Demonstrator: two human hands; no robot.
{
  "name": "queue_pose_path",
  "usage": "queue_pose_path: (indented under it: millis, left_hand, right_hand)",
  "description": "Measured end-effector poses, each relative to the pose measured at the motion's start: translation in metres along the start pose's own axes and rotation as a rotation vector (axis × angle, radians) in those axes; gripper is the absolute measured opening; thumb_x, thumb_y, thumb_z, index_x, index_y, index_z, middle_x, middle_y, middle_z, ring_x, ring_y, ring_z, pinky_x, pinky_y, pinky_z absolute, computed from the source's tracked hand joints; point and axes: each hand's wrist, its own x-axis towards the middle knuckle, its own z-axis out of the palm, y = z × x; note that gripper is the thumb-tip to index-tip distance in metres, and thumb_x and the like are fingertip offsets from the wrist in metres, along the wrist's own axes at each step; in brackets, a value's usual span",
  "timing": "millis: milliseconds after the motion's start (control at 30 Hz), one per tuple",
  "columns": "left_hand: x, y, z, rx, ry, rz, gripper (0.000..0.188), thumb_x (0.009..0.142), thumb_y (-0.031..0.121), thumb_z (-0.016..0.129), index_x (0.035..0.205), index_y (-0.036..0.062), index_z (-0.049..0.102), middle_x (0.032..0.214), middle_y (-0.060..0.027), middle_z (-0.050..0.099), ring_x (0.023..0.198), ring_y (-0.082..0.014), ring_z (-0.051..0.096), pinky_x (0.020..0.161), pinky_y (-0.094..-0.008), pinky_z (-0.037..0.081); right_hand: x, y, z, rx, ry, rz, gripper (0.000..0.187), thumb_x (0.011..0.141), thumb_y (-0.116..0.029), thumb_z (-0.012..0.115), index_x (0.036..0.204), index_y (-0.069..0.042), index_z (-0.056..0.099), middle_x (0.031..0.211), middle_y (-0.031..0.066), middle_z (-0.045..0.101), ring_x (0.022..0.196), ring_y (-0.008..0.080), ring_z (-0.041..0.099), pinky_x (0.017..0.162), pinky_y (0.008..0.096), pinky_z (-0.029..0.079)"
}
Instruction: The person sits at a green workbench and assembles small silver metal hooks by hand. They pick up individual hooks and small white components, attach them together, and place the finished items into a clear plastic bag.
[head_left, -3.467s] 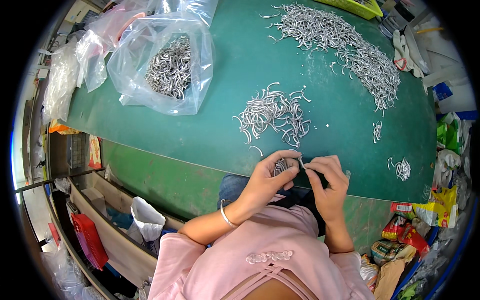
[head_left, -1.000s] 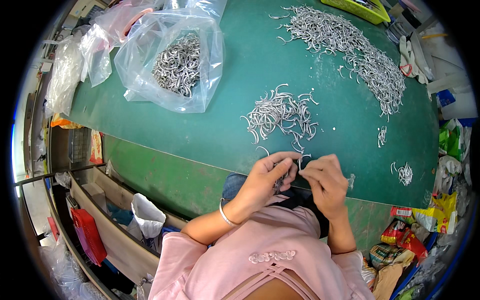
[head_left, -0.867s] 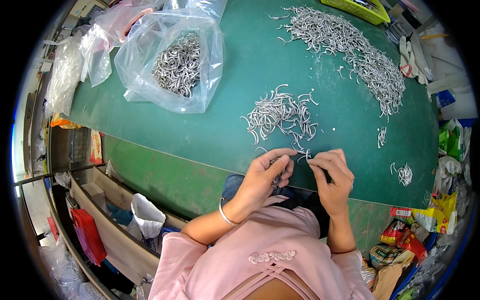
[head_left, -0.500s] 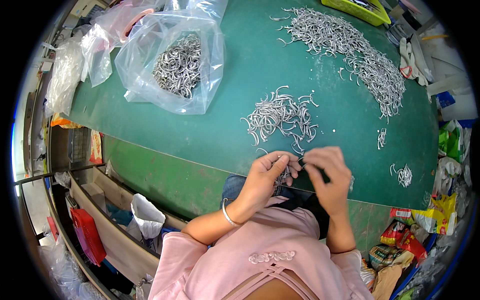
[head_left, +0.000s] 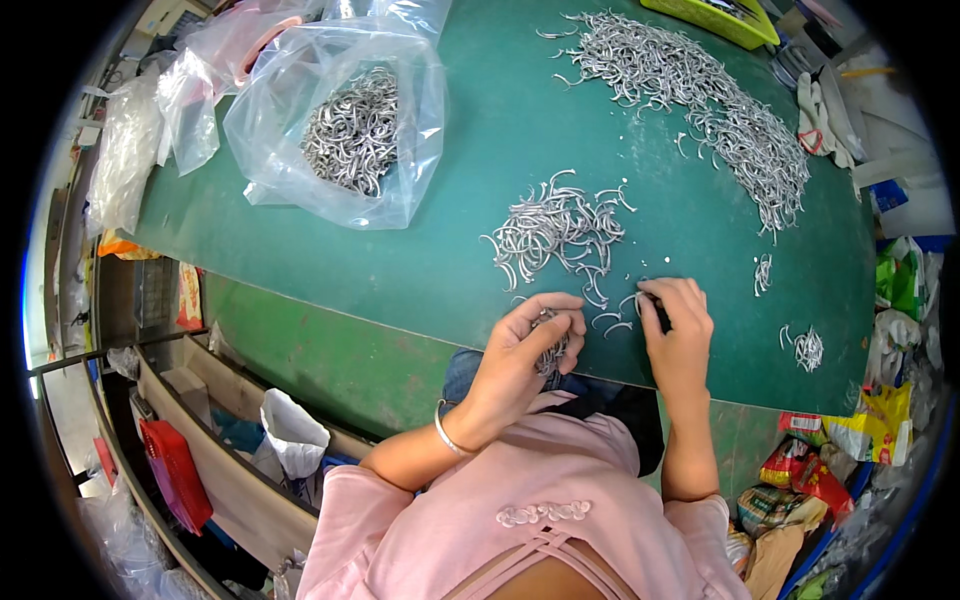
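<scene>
My left hand (head_left: 522, 345) is closed around a bunch of small curved silver metal pieces (head_left: 549, 340) at the table's near edge. To its right, my right hand (head_left: 680, 325) pinches at the tabletop, with one thin curved metal piece (head_left: 630, 300) at its fingertips. Two loose curved pieces (head_left: 612, 326) lie between the hands. Just beyond them is a loose pile of the same pieces (head_left: 555, 230). A much larger heap (head_left: 715, 105) spreads across the far right. Two small clusters sit at the right, one nearer (head_left: 808, 348) and one farther (head_left: 763, 275).
On the green table (head_left: 400, 275), a clear plastic bag (head_left: 420, 170) at the left holds more metal pieces. A yellow-green tray (head_left: 715, 22) stands at the far right edge, near white gloves (head_left: 822, 120). Left below are open drawers (head_left: 240, 450); colourful packets (head_left: 800, 470) are at the right.
My right hand has moved away from the left hand, right and slightly forward, down to the tabletop. Loose pieces now show between the hands. The left hand has closed more around its bunch.
</scene>
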Motion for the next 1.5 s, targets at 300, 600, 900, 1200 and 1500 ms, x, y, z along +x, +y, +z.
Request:
queue_pose_path:
  millis: [300, 600, 900, 1200, 1500]
  left_hand:
    - [0.003, -0.004, -0.005, -0.011, -0.135, -0.127, 0.018, 0.093, 0.014, 0.056, 0.104, -0.0007, 0.056, 0.070, 0.0033, 0.044, 0.053, -0.0039, 0.037, 0.045, -0.0177, 0.028]
    - [0.005, -0.011, 0.001, 0.111, -0.194, -0.036, 0.021, 0.095, 0.020, 0.053, 0.102, 0.0002, 0.053, 0.078, -0.0001, 0.046, 0.059, -0.0074, 0.039, 0.050, -0.0206, 0.032]
    - [0.004, -0.001, 0.004, -0.017, -0.056, 0.055, 0.019, 0.097, 0.019, 0.048, 0.101, 0.0017, 0.051, 0.090, -0.0113, 0.059, 0.079, -0.0170, 0.059, 0.058, -0.0248, 0.046]
    - [0.005, -0.005, -0.001, 0.044, -0.103, -0.095, 0.016, 0.095, 0.013, 0.050, 0.106, 0.0014, 0.053, 0.074, -0.0012, 0.045, 0.064, -0.0103, 0.046, 0.054, -0.0225, 0.039]
    - [0.009, -0.018, -0.002, 0.026, -0.169, -0.089, 0.017, 0.096, 0.019, 0.050, 0.097, 0.0025, 0.051, 0.081, -0.0011, 0.046, 0.069, -0.0089, 0.044, 0.057, -0.0227, 0.037]
  right_hand:
    - [-0.010, -0.008, -0.013, 0.975, 0.031, 0.598, 0.007, 0.083, 0.004, 0.062, 0.090, 0.004, 0.062, 0.085, 0.0054, 0.065, 0.079, 0.0088, 0.059, 0.070, 0.0211, 0.046]
    - [-0.019, -0.026, -0.007, 1.016, -0.146, 0.448, 0.016, 0.078, 0.002, 0.067, 0.094, 0.001, 0.063, 0.094, 0.0069, 0.064, 0.082, 0.0125, 0.057, 0.071, 0.0245, 0.045]
    - [-0.015, -0.009, -0.014, -0.088, -0.066, 0.102, 0.017, 0.071, -0.002, 0.071, 0.085, -0.002, 0.062, 0.087, 0.0093, 0.057, 0.084, 0.0272, 0.052, 0.074, 0.0356, 0.041]
    - [-0.014, -0.017, -0.015, 0.033, 0.027, 0.046, 0.011, 0.074, 0.001, 0.066, 0.083, -0.002, 0.060, 0.088, 0.0091, 0.060, 0.085, 0.0283, 0.055, 0.074, 0.0385, 0.041]
    - [-0.005, -0.026, -0.022, 0.264, -0.032, -0.023, 0.018, 0.073, 0.004, 0.066, 0.090, 0.000, 0.063, 0.091, 0.0109, 0.063, 0.085, 0.0268, 0.058, 0.074, 0.0346, 0.046]
